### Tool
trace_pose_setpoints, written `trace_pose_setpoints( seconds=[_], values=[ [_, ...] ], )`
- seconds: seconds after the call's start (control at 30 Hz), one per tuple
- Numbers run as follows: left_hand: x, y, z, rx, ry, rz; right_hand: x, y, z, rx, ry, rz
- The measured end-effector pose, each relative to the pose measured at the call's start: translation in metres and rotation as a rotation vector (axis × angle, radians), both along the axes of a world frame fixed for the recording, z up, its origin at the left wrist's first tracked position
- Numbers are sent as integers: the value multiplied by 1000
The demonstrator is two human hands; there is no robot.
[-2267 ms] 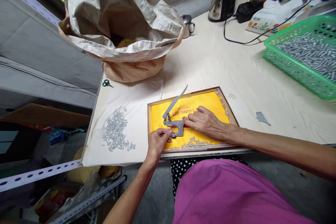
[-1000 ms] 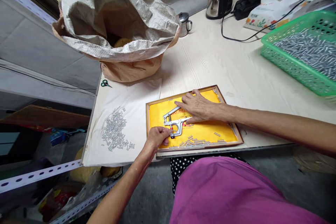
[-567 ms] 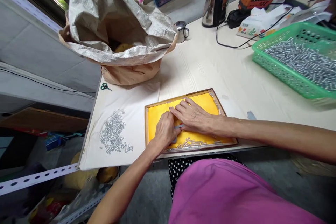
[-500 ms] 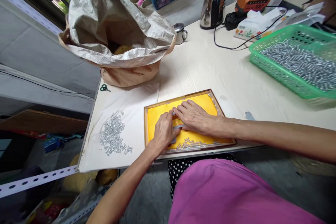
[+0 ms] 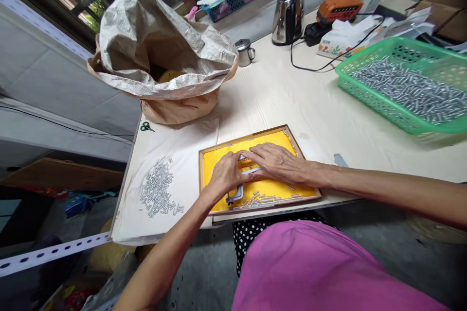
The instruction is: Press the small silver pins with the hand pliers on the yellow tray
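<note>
Head view: my left hand [image 5: 226,174] and right hand [image 5: 278,161] grip the grey metal pliers [image 5: 239,192] over the yellow-lined, brown-rimmed rectangular tray [image 5: 251,136], where an uneven squeeze could slip and scatter the loose silvery tubes [image 5: 260,199] at its near side.

Small workshop area with household articles present. Indicators: pale wood-grain tabletop [image 5: 280,107] bearing a grey metal plier-like tool [image 5: 239,194], green perforated plastic basket [image 5: 375,108] of small silver metal pieces [image 5: 412,90], black-handled steel kettle [image 5: 286,14].
</note>
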State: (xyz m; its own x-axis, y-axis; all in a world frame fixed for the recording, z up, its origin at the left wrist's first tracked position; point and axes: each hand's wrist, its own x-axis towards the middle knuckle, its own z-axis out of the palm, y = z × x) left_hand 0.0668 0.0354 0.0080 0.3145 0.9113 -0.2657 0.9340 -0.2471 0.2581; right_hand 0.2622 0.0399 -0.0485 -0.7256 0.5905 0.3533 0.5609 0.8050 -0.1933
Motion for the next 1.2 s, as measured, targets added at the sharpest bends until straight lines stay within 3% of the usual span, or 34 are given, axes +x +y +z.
trace_pose_setpoints(
  seconds=[0.13,0.2,0.33,0.43,0.63,0.7,0.77,0.83,0.9,1.03,1.2],
  values=[
    [-6,12,9,-332,-365,0,11,0,-2,107,81,56],
    [-5,14,8,-381,-532,86,16,1,-4,161,81,76],
    [6,22,1,-355,-768,341,27,-4,-5,236,90,80],
    [20,30,-1,-251,-844,472,33,-11,-4,251,81,61],
    [34,35,0,-80,-838,409,46,-15,-9,204,73,-29],
    [15,38,0,12,-761,385,48,-16,-9,190,94,-37],
    [-22,41,0,181,-562,464,50,-19,-9,161,159,-47],
    [-72,44,-2,352,-215,608,51,-23,-9,130,258,-52],
    [-122,44,-7,369,189,784,52,-26,-10,112,339,-59],
    [-189,40,-23,319,316,847,50,-26,-8,86,395,-76],
    [-214,48,-42,269,361,786,39,-25,-1,76,358,-61]
  ],
)
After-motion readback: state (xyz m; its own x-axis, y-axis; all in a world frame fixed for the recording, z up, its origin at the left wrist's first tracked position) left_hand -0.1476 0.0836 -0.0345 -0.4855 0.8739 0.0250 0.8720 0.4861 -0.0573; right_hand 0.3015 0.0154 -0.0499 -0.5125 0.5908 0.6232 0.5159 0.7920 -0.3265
